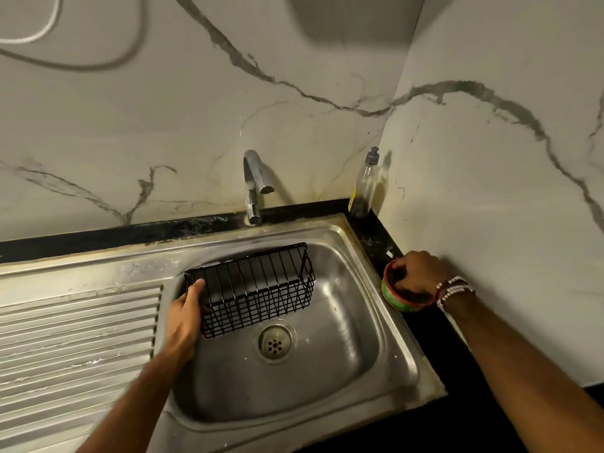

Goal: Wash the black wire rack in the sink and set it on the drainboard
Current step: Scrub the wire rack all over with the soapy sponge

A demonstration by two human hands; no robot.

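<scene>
The black wire rack (258,289) is held tilted inside the steel sink (343,371), above the basin's left side and behind the drain (275,343). My left hand (184,318) grips the rack's left end. My right hand (415,273) reaches into a small green and red tub (400,304) on the dark counter right of the sink; its fingers are curled inside, and what they hold is hidden. The ribbed drainboard (75,348) lies left of the basin.
A chrome tap (255,184) stands behind the sink, with no water visible. A clear soap bottle (364,188) sits in the back right corner. Marble-patterned walls close off the back and the right side. The black counter strip (434,341) runs along the sink's right edge.
</scene>
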